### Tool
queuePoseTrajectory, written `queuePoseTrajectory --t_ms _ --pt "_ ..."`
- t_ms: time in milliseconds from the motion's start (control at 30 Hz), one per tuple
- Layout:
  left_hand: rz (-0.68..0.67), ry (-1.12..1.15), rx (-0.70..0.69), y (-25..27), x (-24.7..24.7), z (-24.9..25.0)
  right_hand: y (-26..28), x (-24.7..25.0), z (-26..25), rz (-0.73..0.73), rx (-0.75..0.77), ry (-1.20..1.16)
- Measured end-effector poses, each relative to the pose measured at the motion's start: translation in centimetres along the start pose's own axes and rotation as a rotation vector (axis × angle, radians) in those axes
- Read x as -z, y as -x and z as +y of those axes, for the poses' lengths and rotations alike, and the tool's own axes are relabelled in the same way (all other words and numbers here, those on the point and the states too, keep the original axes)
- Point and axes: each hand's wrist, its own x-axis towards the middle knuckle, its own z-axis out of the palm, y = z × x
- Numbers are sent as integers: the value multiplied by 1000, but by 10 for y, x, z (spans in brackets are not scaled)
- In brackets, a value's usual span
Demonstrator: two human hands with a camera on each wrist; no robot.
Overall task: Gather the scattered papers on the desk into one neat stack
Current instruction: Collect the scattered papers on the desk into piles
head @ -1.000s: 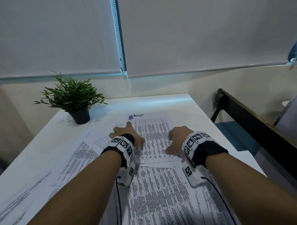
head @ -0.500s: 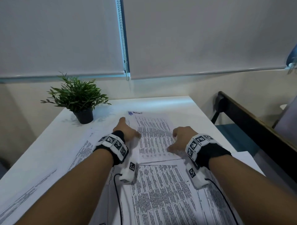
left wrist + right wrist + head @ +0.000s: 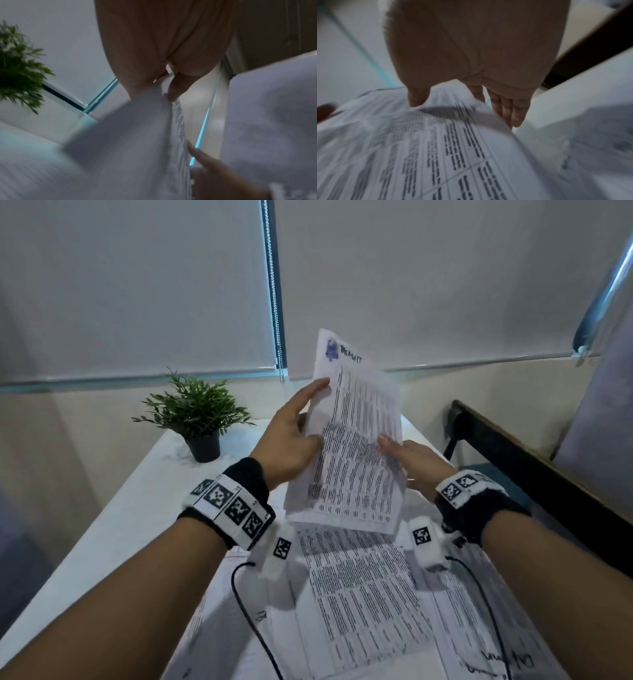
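— Above the white surface, what does the head view show?

— A printed sheet is held up, tilted, clear of the surface. The left hand grips its left edge, thumb on the printed face. The right hand holds the right edge, thumb on top. More printed papers lie overlapping on the surface below the wrists. A small potted plant stands at the far left of the surface, well apart from the raised sheet.

— And the left wrist view?

— Blurred. The left hand pinches the sheet at its edge, paper caught between thumb and fingers. The plant shows at the left. A fingertip of the right hand touches the sheet lower down.

— The right wrist view?

— Also blurred. The right hand has its thumb pressed on the sheet's printed face; the other fingers run straight behind its curling edge, so the paper is nipped between them.
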Motion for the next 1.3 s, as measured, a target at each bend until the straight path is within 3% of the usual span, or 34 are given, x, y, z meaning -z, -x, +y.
queuePoseTrajectory --t_ms 100,167,233,300,367,467,600,767,867,967,1167,1300 --pt "15 75 -32 13 -8 8 26 11 -1 28 34 -420" --pt "35 31 6 13 -10 3 30 33 5 52 42 -502" --pt "41 -105 99 14 -5 -7 34 58 11 128 37 -296" --pt "35 -316 185 12 11 -23 34 88 21 211 11 134" --pt "8 -502 278 13 30 -41 45 113 31 224 -70 468" --pt "-53 -690 418 21 54 -75 50 136 70 213 -268 752" --pt "-92 -768 522 31 65 -109 52 129 109 165 -438 905" --pt "-84 -843 529 31 61 -116 30 129 102 256 -376 854" --pt "-81 -865 520 28 56 -117 32 104 64 286 -214 776" --pt "-78 -885 525 25 51 -118 31 66 29 211 -122 696" --pt "70 -833 625 19 75 -122 14 -31 -17 -28 -115 354" --pt "130 -842 745 15 102 -129 -2 -92 -34 -149 -39 445"
